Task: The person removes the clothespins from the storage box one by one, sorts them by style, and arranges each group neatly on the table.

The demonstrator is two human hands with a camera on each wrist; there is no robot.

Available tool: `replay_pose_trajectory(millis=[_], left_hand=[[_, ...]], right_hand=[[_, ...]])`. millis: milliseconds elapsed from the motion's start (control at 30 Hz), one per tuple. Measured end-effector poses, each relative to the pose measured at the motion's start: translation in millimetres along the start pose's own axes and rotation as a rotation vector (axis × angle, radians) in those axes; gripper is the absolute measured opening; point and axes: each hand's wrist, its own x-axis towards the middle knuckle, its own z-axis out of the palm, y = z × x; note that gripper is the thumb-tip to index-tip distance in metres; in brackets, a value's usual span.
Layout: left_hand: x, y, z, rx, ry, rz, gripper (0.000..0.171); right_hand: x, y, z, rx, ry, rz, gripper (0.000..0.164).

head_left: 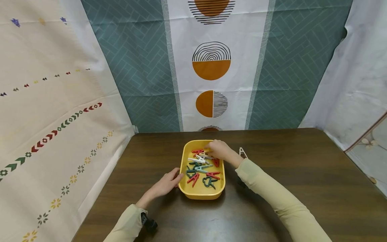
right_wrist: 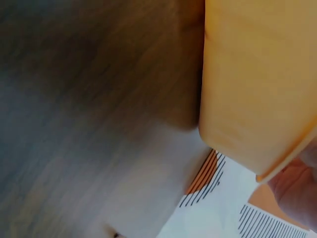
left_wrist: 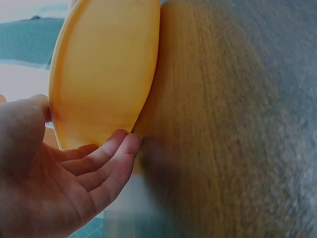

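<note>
Beyond the yellow tray [head_left: 201,196] hangs a teal and white curtain [head_left: 211,70] printed with orange and black-lined discs; left of the tray falls a cream cloth [head_left: 60,104] bearing rows of coloured motifs. Beneath the tray spreads the dark wooden table [head_left: 284,161], on which the tray rests between your two hands. Your pale sleeves [head_left: 278,198] enter from the tray's near side, one on each flank. At the tray's left wall, your left hand [head_left: 165,183] grips it, thumb at the rim and fingers gently bent against the outer wall, as the left wrist view shows. Over the tray's far right rim, your right hand [head_left: 220,150] reaches in, fingers lowered among the clips; you cannot tell here whether they pinch one. A black device [head_left: 148,223] sits on your left wrist, nearer you than the tray. Inside the tray, the clips lie jumbled: a white clip [head_left: 198,159] toward the far half, a pale blue clip [head_left: 202,168] about the middle, a red clip [head_left: 193,179] and a dark green clip [head_left: 209,182] toward the near end. Just right of the tray, beside your right forearm, lies a lone white peg [head_left: 242,152]
</note>
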Motion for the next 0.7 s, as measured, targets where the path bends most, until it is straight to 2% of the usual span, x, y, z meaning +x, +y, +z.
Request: replay_pose_trajectory(millis=[267,367,467,600,700], left_hand=[[-0.4,-1.3,1.1,0.002,-0.003,-0.006,0.041],[-0.5,-0.9,1.6,0.005,-0.002,0.001,0.040],[-0.4,-0.4,0.9,0.003,-0.003,0.004,0.040],[-0.4,-0.2,0.0,-0.005,-0.006,0.000,0.042],[-0.8,-1.1,0.2,-0.007,-0.005,-0.008,0.043]], right_hand=[[5.3,-5.8,5.6,-0.117,-0.060,0.063,0.007],[5.3,-8.1,5.5,-0.144,-0.095,0.075,0.013],[4.9,-9.5,5.2,-0.126,-0.095,0.070,0.013],[3.7,-9.7,4.7,-0.073,-0.062,0.065,0.006],[2.4,-9.5,3.2,-0.048,-0.037,0.057,0.010]])
